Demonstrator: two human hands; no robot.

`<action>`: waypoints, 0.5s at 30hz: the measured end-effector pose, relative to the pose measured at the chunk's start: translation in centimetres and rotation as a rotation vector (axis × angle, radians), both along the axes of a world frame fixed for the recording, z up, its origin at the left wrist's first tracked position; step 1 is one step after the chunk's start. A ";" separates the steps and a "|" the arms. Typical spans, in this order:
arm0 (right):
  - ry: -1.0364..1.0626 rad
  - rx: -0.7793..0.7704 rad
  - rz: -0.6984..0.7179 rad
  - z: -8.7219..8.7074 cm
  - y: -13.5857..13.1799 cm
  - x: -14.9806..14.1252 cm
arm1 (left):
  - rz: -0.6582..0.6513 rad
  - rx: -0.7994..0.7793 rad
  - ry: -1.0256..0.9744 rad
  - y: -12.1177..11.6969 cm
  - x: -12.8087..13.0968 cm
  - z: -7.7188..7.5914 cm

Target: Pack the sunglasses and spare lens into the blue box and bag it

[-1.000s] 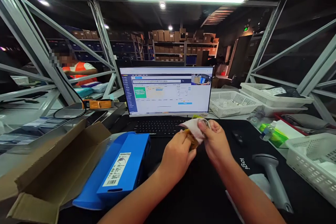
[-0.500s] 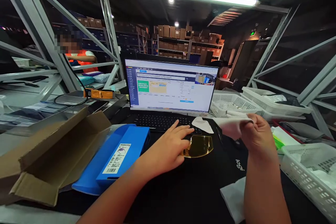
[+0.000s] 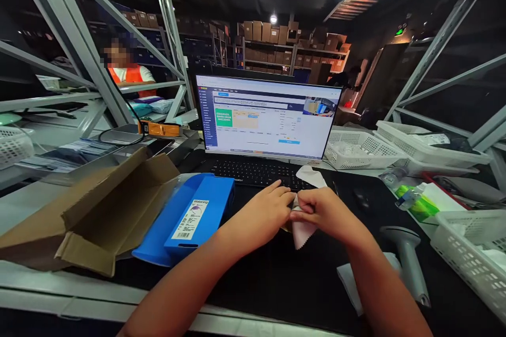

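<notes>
My left hand [image 3: 265,215] rests low over the black mat, its upper fingers stretched forward and the others gripping the edge of a yellow-tinted lens [image 3: 288,226]. Most of that lens is hidden by my hands and a cloth. Closed into a fist, my right hand [image 3: 327,211] grips a white cleaning cloth [image 3: 303,235] with a zigzag edge and presses it over the lens, close against my left fingertips. Another white cloth [image 3: 312,176] lies behind my hands, by the keyboard [image 3: 253,172]. A folded white cloth [image 3: 350,283] is partly under my right forearm.
At left are a blue box [image 3: 217,195] and an open cardboard box [image 3: 98,210]. A monitor [image 3: 261,121] stands behind the keyboard. To the right lie a mouse [image 3: 360,199], a grey scanner [image 3: 409,260] and white baskets [image 3: 454,237]. A person in an orange vest [image 3: 132,75] is beyond the frame.
My right hand has come down and left with the cloth, onto the lens beside my left hand. The lens is now mostly covered. The view has shifted, showing the scanner.
</notes>
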State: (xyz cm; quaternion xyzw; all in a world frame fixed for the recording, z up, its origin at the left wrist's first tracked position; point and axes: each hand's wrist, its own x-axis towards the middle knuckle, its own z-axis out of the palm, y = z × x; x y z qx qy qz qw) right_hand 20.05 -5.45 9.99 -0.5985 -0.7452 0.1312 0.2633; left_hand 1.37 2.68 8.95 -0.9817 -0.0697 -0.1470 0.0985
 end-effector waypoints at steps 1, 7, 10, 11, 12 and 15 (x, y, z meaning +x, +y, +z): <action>0.020 -0.007 -0.037 -0.3 0.2 -0.4 | 0.015 0.017 0.014 0.1 0.1 -0.1; 0.314 -0.106 0.067 -0.2 0.7 1.0 | 0.015 0.039 0.015 1.3 -0.4 0.5; 0.419 -0.162 0.157 0.4 0.4 2.8 | 0.050 0.016 -0.031 1.7 -1.0 0.7; 0.445 -0.165 0.160 0.5 0.2 3.2 | 0.052 0.002 -0.043 1.7 -1.1 0.8; 0.469 -0.155 0.152 0.5 0.2 3.5 | 0.051 -0.017 -0.049 1.7 -1.1 0.8; 0.524 -0.012 0.059 0.3 0.4 3.1 | 0.049 -0.097 -0.043 1.4 -1.1 1.0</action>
